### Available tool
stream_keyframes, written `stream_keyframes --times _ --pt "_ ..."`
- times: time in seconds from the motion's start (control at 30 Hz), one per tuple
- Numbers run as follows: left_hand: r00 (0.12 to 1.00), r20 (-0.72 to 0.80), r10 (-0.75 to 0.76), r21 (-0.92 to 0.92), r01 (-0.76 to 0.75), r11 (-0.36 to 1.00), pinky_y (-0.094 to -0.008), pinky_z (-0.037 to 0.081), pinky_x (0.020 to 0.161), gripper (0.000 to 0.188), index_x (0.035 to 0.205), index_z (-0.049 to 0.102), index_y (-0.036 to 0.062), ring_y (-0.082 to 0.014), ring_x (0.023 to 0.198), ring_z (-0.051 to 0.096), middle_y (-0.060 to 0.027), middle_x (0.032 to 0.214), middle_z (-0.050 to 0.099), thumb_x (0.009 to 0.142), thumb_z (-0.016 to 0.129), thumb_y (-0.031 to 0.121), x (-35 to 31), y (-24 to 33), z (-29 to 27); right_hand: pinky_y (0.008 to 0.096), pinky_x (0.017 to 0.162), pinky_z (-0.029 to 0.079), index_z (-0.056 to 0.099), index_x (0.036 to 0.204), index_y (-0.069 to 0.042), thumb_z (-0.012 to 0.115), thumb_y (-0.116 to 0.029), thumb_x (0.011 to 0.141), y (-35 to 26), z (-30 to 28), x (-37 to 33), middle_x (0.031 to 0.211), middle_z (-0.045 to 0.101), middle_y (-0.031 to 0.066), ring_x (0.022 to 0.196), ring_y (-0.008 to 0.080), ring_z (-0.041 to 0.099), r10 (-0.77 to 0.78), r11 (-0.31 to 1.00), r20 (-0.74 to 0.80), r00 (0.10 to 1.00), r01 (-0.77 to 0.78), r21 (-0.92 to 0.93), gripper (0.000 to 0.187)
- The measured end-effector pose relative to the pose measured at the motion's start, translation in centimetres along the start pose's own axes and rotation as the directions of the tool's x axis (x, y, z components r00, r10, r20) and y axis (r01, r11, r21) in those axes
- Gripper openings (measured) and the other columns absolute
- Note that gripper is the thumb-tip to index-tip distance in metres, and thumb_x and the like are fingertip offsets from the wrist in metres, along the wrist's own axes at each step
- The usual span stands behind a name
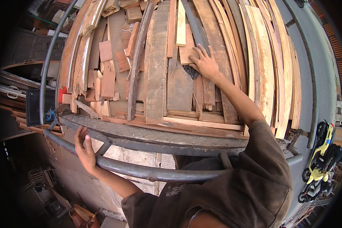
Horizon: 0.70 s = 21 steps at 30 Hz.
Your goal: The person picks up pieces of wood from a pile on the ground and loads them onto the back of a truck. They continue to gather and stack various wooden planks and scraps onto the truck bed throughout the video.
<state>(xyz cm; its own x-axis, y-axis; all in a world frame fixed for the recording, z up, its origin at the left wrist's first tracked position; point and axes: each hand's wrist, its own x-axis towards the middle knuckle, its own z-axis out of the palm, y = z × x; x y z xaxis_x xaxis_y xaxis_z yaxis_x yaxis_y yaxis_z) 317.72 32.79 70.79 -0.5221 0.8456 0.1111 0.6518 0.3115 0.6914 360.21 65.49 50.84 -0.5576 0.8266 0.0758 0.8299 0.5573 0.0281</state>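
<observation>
My right hand point(204, 64) reaches forward over a load of wood, its fingers spread and resting across a short reddish board point(186, 52) and a dark grey strip point(195, 26). Just under its thumb side lies a crumpled piece of black plastic point(190, 71); I cannot make out whether the hand touches it. A pale yellow stick point(181, 28) lies beyond these fingers. At the lower left, my left hand point(86, 150) is held up with its fingers stretched and nothing in it. The wrist is beside the grey metal rail point(140, 169) of the vehicle bed.
Long planks point(268, 57) line the right side, with rough timber point(83, 49) on the left. Small offcuts point(108, 84) lie between. A ridged metal plate point(148, 131) edges the bed. Tubular side rails point(49, 57) stand at both sides. A yellow and black motorbike point(324, 155) is parked at right.
</observation>
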Motion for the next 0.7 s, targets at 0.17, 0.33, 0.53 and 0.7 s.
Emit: stream_keyframes --times 0.17,0.33,0.53,0.7 --pt "0.999 0.033 0.020 0.034 -0.021 0.999 -0.0388 0.045 0.104 0.042 0.139 0.052 -0.0016 -0.0266 0.114 0.062 -0.0190 0.124 0.066 0.100 0.055 0.013 0.2 -0.3 0.0 0.0644 0.120 0.013 0.067 0.116 -0.020 0.060 -0.043 0.095 -0.2 2.9 1.5 0.155 0.039 0.0114 0.151 0.0318 0.023 0.066 0.988 -0.233 0.970 -0.032 0.148 0.032" --pt "0.999 0.041 0.013 0.049 -0.015 0.999 -0.0385 0.045 0.104 0.042 0.139 0.052 -0.0012 -0.0259 0.115 0.062 -0.0188 0.125 0.065 0.102 0.055 0.018 0.2 -0.4 0.0 0.0646 0.120 0.012 0.067 0.122 -0.022 0.059 -0.042 0.096 -1.9 2.7 3.7 0.158 0.035 0.0091 0.153 0.0315 0.019 0.126 0.989 -0.070 0.990 -0.120 0.084 0.034" --pt "0.998 0.050 0.033 0.054 -0.036 0.998 -0.0385 0.044 0.104 0.043 0.138 0.051 -0.0028 -0.0261 0.116 0.061 -0.0197 0.125 0.065 0.103 0.055 0.022 0.8 -0.8 -0.2 0.0664 0.120 0.011 0.061 0.132 -0.015 0.058 -0.034 0.096 -1.6 2.3 3.0 0.158 0.035 0.0141 0.152 0.0348 0.020 0.143 0.986 -0.061 0.988 -0.137 0.092 0.041" --pt "0.999 0.043 0.029 0.006 -0.029 1.000 -0.0382 0.046 0.102 0.044 0.138 0.052 -0.0028 -0.0262 0.114 0.062 -0.0201 0.123 0.065 0.102 0.057 0.023 0.5 -1.4 -0.3 0.0556 0.112 0.033 0.058 0.132 -0.012 0.069 -0.044 0.088 2.2 -0.6 -0.7 0.147 0.047 0.0126 0.140 0.0345 0.039 0.386 0.913 -0.282 0.878 -0.320 0.252 0.055"
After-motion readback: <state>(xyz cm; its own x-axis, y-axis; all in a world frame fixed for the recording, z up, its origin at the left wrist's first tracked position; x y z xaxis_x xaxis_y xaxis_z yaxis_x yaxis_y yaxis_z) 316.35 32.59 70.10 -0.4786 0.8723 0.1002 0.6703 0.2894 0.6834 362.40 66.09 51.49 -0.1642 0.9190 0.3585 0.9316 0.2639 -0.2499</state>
